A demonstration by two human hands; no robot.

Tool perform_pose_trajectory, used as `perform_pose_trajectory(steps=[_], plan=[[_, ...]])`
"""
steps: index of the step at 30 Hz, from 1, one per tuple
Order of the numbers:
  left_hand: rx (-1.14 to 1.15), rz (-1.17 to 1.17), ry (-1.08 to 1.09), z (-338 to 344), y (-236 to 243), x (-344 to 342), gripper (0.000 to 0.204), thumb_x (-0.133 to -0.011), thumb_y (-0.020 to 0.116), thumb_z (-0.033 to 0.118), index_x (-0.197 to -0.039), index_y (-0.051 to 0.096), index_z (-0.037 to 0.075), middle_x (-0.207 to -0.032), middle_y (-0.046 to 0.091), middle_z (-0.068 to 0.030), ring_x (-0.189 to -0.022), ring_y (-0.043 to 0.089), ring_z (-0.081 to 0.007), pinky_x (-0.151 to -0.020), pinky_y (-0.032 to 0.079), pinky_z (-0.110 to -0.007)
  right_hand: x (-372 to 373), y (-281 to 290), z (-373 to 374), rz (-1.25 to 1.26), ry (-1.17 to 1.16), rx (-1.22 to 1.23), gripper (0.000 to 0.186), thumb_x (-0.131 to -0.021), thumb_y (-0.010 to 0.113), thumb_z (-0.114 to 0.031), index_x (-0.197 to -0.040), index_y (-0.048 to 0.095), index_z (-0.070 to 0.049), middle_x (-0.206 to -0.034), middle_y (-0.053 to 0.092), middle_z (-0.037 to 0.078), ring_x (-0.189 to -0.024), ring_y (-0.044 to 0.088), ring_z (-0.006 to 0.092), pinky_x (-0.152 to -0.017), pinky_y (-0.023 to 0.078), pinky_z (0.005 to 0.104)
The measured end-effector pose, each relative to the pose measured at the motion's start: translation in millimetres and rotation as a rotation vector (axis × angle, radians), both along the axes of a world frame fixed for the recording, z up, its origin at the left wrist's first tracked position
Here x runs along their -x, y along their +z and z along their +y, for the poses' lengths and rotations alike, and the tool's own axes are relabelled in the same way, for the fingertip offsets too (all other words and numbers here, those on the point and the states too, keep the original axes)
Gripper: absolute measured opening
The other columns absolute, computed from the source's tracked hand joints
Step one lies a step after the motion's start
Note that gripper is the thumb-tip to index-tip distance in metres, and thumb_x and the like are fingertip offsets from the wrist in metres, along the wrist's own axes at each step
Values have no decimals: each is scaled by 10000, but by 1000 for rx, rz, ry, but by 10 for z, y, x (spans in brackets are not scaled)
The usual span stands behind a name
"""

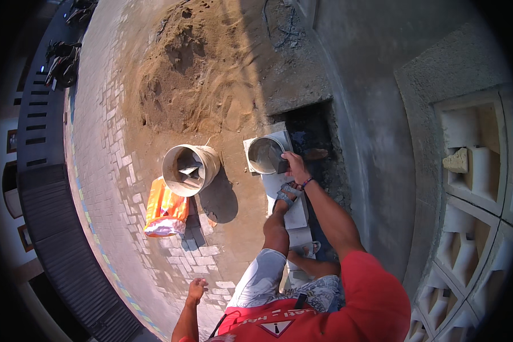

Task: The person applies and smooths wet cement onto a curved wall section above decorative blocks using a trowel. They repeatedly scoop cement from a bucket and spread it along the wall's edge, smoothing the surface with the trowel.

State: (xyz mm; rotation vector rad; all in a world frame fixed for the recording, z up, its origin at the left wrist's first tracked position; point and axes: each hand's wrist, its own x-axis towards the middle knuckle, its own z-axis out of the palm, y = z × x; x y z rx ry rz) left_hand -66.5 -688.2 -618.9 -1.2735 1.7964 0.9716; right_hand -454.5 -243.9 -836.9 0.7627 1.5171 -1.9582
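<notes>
The right hand (pixel 294 166) is closed on a dark flat piece (pixel 283 166) at the near-right rim of a round bucket (pixel 251 162); whether it grips the rim too, I cannot tell. The left hand (pixel 197 289), well apart and lower left, hangs empty with its fingers loosely curled. The bucket stands on pale slabs (pixel 296 214) just beyond the sandaled foot (pixel 288 195), with a dark open trench (pixel 302 121) right beside them. A pull toward the right hand's side could tip the bucket into that trench, since the left hand does not brace it. The foot so near the slab's edge could slip if balance shifts. Left of the right hand, a second, tilted-looking bucket (pixel 210 165) holding a metal tool (pixel 190 170) seems less at risk.
</notes>
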Motion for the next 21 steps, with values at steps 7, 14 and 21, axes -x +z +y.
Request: perform_pose_trajectory(steps=[7,14,21], plan=[[-137,569,-645,1217,422,2416,265,-909,582,137,-1105,579,-40,-989,669,-157,-855,657,-214,-770,515,-316,-1306,1751,1336,-1,-224,350,293,-890,570,-400,-1027,581,-141,-838,665,12,-693,630,138,-570,492,300],[-457,1304,-1189,3618,2660,3577,293,-871,584,108,-1138,563,-12,-1085,633,-212,-1037,608,-346,-952,431,-439,-3513,3168,2021,-28,-396,160,467,-899,626,-281,-1319,492,-125,-926,530,-27,-706,552,67,-556,474,223],[-981,2019,-1591,5223,4687,3114,497,-796,643,113,-1261,474,69,-1296,504,-202,-1208,465,-392,-1062,263,-564,-6788,3248,1413,-862,-147,-875,578,-776,614,-483,-1193,611,-84,-1112,643,168,-1120,574,296,-908,470,437]])
